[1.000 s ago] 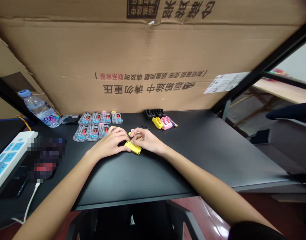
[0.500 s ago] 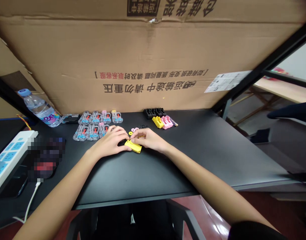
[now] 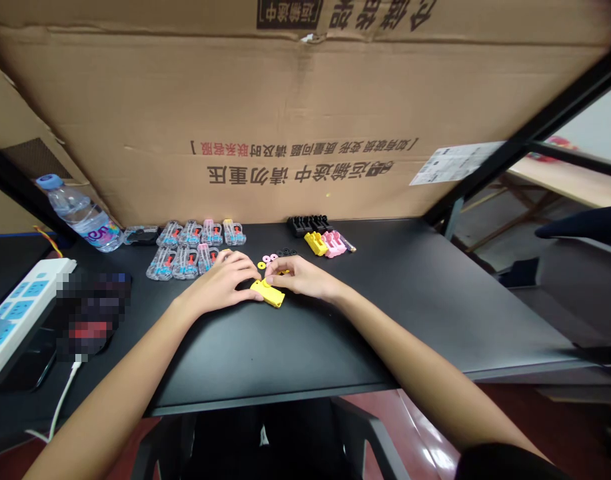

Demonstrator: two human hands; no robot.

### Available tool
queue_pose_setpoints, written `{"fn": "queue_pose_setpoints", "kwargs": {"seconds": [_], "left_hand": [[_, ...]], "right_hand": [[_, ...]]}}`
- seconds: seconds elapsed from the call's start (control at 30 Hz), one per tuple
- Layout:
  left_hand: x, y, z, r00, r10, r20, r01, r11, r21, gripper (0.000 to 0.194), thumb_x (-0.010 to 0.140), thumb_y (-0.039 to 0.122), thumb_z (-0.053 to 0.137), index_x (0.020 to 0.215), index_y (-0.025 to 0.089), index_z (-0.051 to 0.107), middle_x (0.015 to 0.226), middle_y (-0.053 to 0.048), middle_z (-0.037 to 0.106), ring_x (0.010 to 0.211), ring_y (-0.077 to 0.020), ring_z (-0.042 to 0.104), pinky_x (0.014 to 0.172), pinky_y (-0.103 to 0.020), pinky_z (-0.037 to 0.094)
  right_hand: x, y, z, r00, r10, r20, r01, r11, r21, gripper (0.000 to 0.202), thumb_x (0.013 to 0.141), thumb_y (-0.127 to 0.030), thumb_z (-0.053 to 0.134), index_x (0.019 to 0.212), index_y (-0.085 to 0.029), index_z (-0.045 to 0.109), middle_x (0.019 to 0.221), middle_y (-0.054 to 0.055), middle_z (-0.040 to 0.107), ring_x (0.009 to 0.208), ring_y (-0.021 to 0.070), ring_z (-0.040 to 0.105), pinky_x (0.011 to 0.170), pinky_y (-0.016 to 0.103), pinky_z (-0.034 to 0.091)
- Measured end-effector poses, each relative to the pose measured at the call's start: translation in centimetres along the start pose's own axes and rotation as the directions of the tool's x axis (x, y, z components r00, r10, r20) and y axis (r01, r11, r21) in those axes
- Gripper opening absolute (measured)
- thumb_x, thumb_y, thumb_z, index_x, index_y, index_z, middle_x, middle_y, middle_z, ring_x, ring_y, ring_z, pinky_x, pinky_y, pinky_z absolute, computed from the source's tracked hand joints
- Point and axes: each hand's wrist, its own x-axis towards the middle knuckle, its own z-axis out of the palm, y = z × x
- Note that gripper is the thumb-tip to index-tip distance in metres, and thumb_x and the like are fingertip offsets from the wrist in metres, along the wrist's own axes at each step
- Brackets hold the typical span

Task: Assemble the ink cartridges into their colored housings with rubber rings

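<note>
Yellow piece (image 3: 269, 293) btwn hands: L hand (image 3: 229, 280) grips its end, R hand (image 3: 296, 277) pinching at top edge

Matt black tabletop (image 3: 385, 300), rough brown cardboard (image 3: 160, 100).

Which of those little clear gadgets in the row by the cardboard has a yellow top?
The one at the right end of the back row: its top is yellow, while its neighbour's is pink.
</note>
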Motion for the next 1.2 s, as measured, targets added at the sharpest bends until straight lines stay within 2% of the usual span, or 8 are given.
{"fn": "queue_pose_setpoints", "kwargs": {"seconds": [0.17, 0.3, 0.53, 0.7, 0.83, 0.97, 1.1, 1.2], "left_hand": [[0.0, 0.1, 0.1, 1.000, 0.008, -0.008, -0.008, 1.000, 0.006, 0.033, 0.097, 0.054, 0.075, 0.111, 0.024, 0.075, 0.121, -0.005, 0.076, 0.123, -0.0270, 0.060, 0.108, -0.045, 0.035], [0.0, 0.3, -0.1, 1.000, 0.014, -0.012, -0.014, 1.000, 0.011, 0.032, 0.097, 0.052, 0.076, 0.109, 0.023, 0.075, 0.120, -0.005, 0.076, 0.123, -0.0274, 0.060, 0.109, -0.045, 0.034], [0.0, 0.3, 0.2, 1.000, 0.016, -0.018, -0.016, 1.000, 0.007, 0.028, 0.101, 0.051, 0.071, 0.108, 0.023, 0.073, 0.115, -0.005, 0.076, 0.124, -0.0280, 0.060, 0.110, -0.047, 0.033], [0.0, 0.2, 0.6, 1.000, 0.019, -0.014, -0.019, 1.000, -0.005, 0.027, 0.099, 0.049, 0.075, 0.109, 0.023, 0.072, 0.114, -0.005, 0.077, 0.126, -0.0283, 0.059, 0.111, -0.047, 0.032], [0.0, 0.2, 0.5, 1.000, 0.011, -0.013, -0.011, 1.000, -0.001, 0.029, 0.099, 0.049, 0.075, 0.112, 0.024, 0.072, 0.113, -0.005, 0.077, 0.126, -0.0281, 0.059, 0.111, -0.047, 0.033], [0.0, 0.2, 0.3, 1.000, 0.013, -0.015, -0.013, 1.000, 0.006, 0.031, 0.098, 0.052, 0.075, 0.114, 0.025, 0.073, 0.116, -0.005, 0.077, 0.126, -0.0292, 0.059, 0.112, -0.048, 0.033], [0.1, 0.3, 0.1, 1.000, 0.012, -0.004, -0.012, 1.000, 0.007, 0.032, 0.097, 0.052, 0.076, 0.115, 0.026, 0.074, 0.117, -0.004, 0.077, 0.126, -0.0289, 0.059, 0.111, -0.048, 0.034], [0.1, 0.4, 0.0, 1.000, 0.001, 0.002, -0.001, 1.000, -0.001, 0.034, 0.098, 0.053, 0.074, 0.118, 0.026, 0.075, 0.118, -0.004, 0.076, 0.126, -0.0287, 0.059, 0.111, -0.048, 0.034]], "right_hand": [[0.1, 0.0, 0.7, 0.998, 0.045, -0.050, -0.043, 0.998, 0.037, 0.032, 0.082, -0.040, 0.077, 0.103, -0.017, 0.075, 0.094, 0.005, 0.075, 0.074, 0.0144, 0.057, 0.064, 0.027, 0.041], [0.2, 0.1, 1.3, 0.996, 0.059, -0.073, -0.052, 0.993, 0.103, 0.031, 0.080, -0.039, 0.079, 0.099, -0.017, 0.070, 0.081, 0.001, 0.070, 0.069, 0.0132, 0.055, 0.063, 0.027, 0.041], [0.7, 1.3, 1.9, 0.993, -0.016, -0.121, 0.042, 0.976, 0.215, 0.029, 0.074, -0.033, 0.083, 0.093, -0.019, 0.066, 0.077, -0.003, 0.066, 0.076, 0.0154, 0.062, 0.076, 0.029, 0.048], [1.0, 2.3, 2.0, 0.991, -0.027, -0.134, 0.057, 0.972, 0.226, 0.028, 0.075, -0.031, 0.083, 0.093, -0.020, 0.065, 0.075, -0.003, 0.067, 0.074, 0.0155, 0.064, 0.074, 0.029, 0.048], [1.0, 2.3, 1.5, 0.980, -0.125, -0.153, 0.143, 0.983, 0.117, 0.022, 0.082, -0.036, 0.080, 0.092, -0.019, 0.069, 0.085, 0.001, 0.072, 0.078, 0.0169, 0.067, 0.076, 0.031, 0.051], [0.8, 2.0, -0.4, 0.924, -0.202, -0.323, 0.184, 0.979, -0.086, 0.023, 0.093, -0.042, 0.072, 0.096, -0.020, 0.073, 0.093, 0.005, 0.076, 0.081, 0.0195, 0.068, 0.074, 0.032, 0.053], [0.6, 1.8, -2.4, 0.844, -0.270, -0.463, 0.170, 0.954, -0.246, 0.025, 0.098, -0.042, 0.065, 0.091, -0.019, 0.073, 0.086, 0.005, 0.075, 0.072, 0.0180, 0.064, 0.067, 0.032, 0.050], [0.4, 1.8, -3.0, 0.846, -0.287, -0.449, 0.132, 0.929, -0.345, 0.023, 0.097, -0.037, 0.065, 0.089, -0.018, 0.074, 0.076, 0.003, 0.073, 0.063, 0.0157, 0.057, 0.062, 0.031, 0.045]]}}
